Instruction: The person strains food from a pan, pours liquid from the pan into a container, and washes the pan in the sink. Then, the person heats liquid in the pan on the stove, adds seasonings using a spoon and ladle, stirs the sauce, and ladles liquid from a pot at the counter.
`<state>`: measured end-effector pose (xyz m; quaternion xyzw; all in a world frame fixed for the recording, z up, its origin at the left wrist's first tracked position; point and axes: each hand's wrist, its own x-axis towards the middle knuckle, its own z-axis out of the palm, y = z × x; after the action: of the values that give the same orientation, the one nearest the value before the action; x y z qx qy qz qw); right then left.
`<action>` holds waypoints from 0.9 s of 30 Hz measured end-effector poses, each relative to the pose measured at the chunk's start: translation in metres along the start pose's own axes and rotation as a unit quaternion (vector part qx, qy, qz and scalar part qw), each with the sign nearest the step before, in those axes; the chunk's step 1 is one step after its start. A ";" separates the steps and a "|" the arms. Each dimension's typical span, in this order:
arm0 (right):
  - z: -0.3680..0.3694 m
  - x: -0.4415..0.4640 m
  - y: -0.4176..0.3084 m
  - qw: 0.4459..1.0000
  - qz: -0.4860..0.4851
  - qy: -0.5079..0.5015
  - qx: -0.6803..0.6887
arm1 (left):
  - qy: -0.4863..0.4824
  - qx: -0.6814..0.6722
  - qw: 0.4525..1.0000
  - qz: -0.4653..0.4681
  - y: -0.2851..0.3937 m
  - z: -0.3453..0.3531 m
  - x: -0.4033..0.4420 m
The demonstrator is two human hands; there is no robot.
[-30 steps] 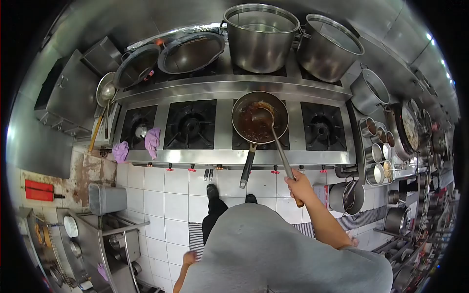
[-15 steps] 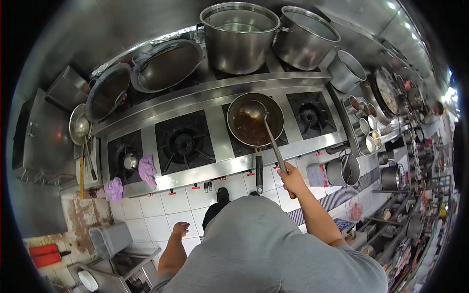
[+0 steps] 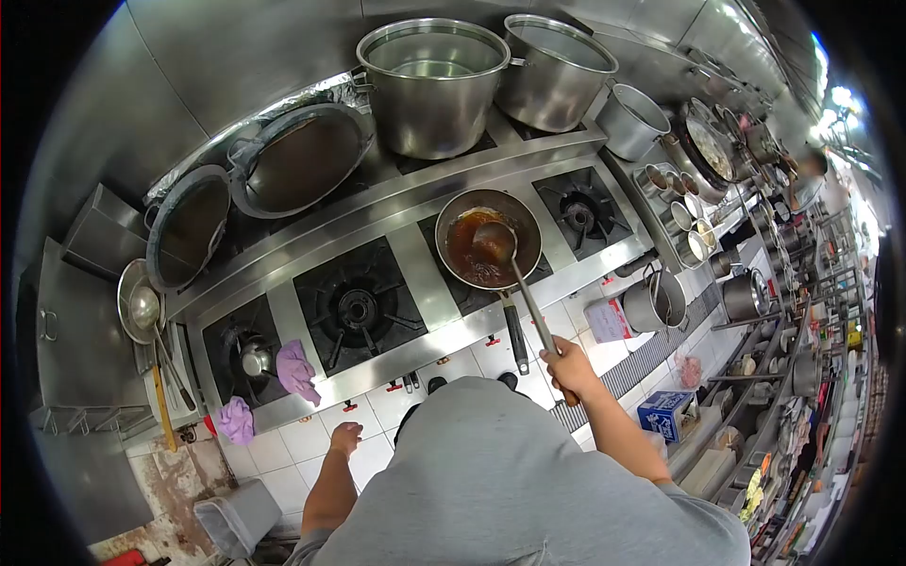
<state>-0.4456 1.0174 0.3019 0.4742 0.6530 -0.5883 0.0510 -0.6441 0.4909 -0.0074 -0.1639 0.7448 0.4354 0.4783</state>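
A long-handled ladle [image 3: 532, 300] has its wooden grip wrapped in my right hand [image 3: 570, 370]. Its bowl rests within the frying pan [image 3: 536, 216], in reddish-brown sauce [image 3: 468, 253]. The pan sits on a stove burner, with its black handle [image 3: 515, 337] pointing toward me and untouched by either hand. My left hand [image 3: 346, 437] hangs low in front of the stove, near its front edge. It holds nothing that I can see, and its fingers are loosely bent.
Bare burners [image 3: 355, 300] flank the pan. Two tall stockpots [image 3: 436, 108] and two large woks [image 3: 302, 165] stand along the back. Purple cloths [image 3: 298, 373] lie at the stove's front left. Sauce containers [image 3: 679, 219] and a pot [image 3: 653, 300] are to the right, with a person [image 3: 808, 184] far beyond.
The ladle's bowl has shifted within the pan and the sauce spreads differently. The pan's handle has swung rightward. My right hand is slightly lower; the whole view has turned a little.
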 end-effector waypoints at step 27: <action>0.013 0.035 0.013 0.938 -0.153 0.190 -0.248 | -0.058 0.086 0.994 0.019 -0.099 -0.023 0.022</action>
<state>-0.4615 1.0244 0.2669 0.4441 0.8401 -0.3076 -0.0487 -0.6027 0.4198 -0.0711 -0.0823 0.7534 0.3880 0.5245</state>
